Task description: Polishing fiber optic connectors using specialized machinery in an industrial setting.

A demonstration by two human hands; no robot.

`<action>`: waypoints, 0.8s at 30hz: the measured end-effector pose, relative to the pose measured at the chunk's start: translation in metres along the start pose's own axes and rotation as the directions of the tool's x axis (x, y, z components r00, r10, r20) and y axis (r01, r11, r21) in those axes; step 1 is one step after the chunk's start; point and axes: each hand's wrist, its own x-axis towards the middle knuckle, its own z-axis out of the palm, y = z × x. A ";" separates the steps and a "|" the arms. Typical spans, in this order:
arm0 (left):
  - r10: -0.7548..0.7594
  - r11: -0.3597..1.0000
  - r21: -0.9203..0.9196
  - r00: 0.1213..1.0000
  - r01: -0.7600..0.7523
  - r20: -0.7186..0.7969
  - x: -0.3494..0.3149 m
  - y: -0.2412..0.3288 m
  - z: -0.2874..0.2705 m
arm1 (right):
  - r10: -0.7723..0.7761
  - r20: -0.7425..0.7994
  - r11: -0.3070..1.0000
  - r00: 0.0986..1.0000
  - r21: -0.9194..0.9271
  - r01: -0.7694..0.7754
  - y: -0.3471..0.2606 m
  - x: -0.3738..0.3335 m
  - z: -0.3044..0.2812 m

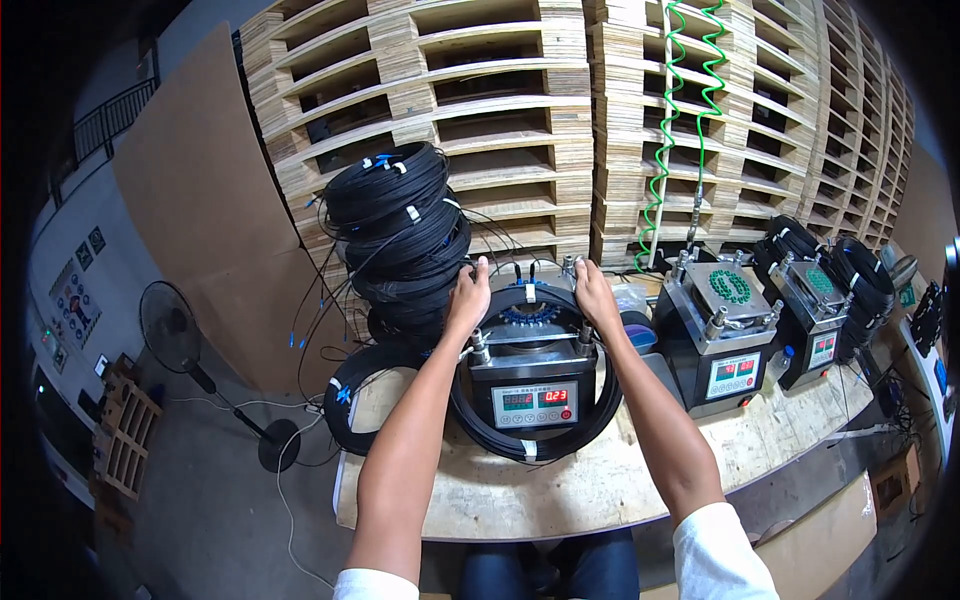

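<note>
In front of me a polishing machine (pixel 482 390) with a metal top and a lit red display stands on the wooden table. A coil of black cable (pixel 470 425), tied with white bands, hangs around it. Blue connectors (pixel 530 315) ring the machine's top plate. My left hand (pixel 468 300) is closed at the far left corner of the top, its fingers around a corner post that they mostly hide. At the far right corner, my right hand (pixel 594 295) has its fingers closed against a metal corner post (pixel 568 265).
A tall stack of black cable coils (pixel 400 230) rises behind left, with one coil (pixel 345 400) lying beside the machine. Two similar machines (pixel 725 345) stand to the right. Wooden pallets (pixel 500 110) form the back; green spiral hoses (pixel 660 150) hang down. A fan (pixel 170 325) stands left.
</note>
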 end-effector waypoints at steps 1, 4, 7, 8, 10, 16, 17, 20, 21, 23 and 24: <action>0.016 1.000 -0.006 1.000 -0.015 0.008 -0.001 0.002 0.000 | -0.003 -0.008 1.000 1.000 0.007 0.003 -0.001 -0.001 -0.002; 0.003 1.000 -0.009 1.000 -0.003 0.016 -0.004 0.006 0.000 | -0.013 -0.012 1.000 1.000 0.007 0.013 -0.003 -0.003 -0.006; -0.016 0.999 -0.028 1.000 0.017 0.020 -0.007 0.009 -0.002 | -0.018 -0.024 1.000 1.000 -0.012 0.018 -0.004 -0.004 -0.006; -0.017 0.999 -0.028 1.000 0.018 0.021 -0.009 0.009 -0.002 | -0.016 -0.040 1.000 0.999 -0.023 0.015 -0.005 -0.004 -0.006; -0.043 0.999 -0.018 0.999 0.043 0.001 -0.010 0.010 -0.002 | -0.018 -0.031 1.000 0.999 -0.019 0.017 -0.003 -0.004 -0.005; -0.024 1.000 -0.013 0.999 0.024 -0.026 -0.010 0.010 -0.001 | -0.029 -0.023 0.999 0.999 0.015 0.030 0.006 0.001 -0.001; -0.024 1.000 -0.013 0.999 0.024 -0.027 -0.009 0.008 0.000 | -0.033 -0.028 0.999 0.999 0.022 0.034 0.007 0.001 0.000; 0.025 0.999 -0.019 0.999 -0.025 -0.033 -0.007 0.005 0.000 | -0.040 -0.029 0.999 0.999 0.030 0.041 0.006 0.001 0.000; 0.027 0.999 -0.017 0.999 -0.027 -0.023 -0.006 0.004 0.000 | -0.039 -0.029 0.999 0.999 0.031 0.040 0.006 0.001 0.000; 0.029 0.999 -0.014 0.999 -0.029 -0.014 -0.004 0.003 -0.001 | -0.053 -0.047 0.998 0.998 0.030 0.054 0.004 0.000 0.000; 0.022 1.000 -0.013 1.000 -0.022 -0.015 -0.003 0.002 -0.001 | -0.053 -0.047 0.998 0.997 0.031 0.055 0.002 -0.001 0.000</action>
